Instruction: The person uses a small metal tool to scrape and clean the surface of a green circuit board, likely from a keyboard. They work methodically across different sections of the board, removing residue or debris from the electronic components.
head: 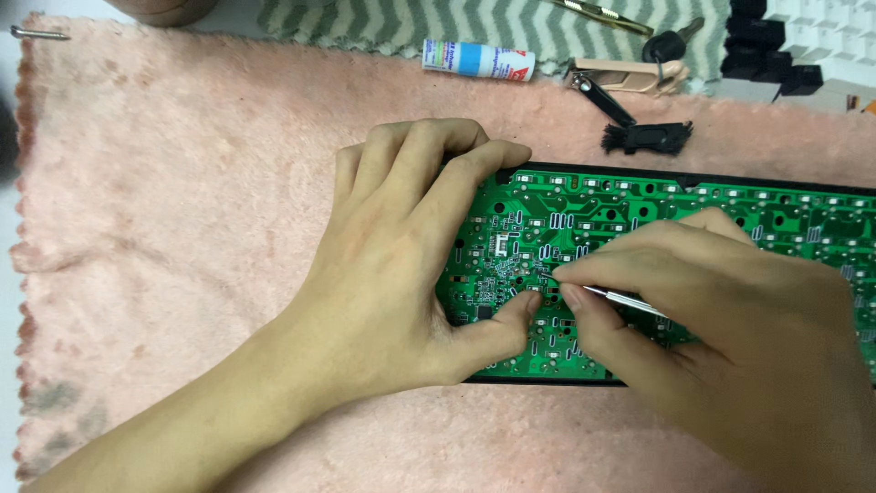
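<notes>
Green circuit board [639, 205] lies on the pink towel [182, 228], pinned under the left hand [401, 265], whose fingers grip its edge. Right hand [730, 319] pinches a thin metal tool [625, 300]; keep the tip steady, pressing lightly.

Pink towel [182, 183], white tube [478, 60], black brush [650, 137], striped cloth [474, 23], black keycaps [766, 50], nail clipper [630, 78]
</notes>
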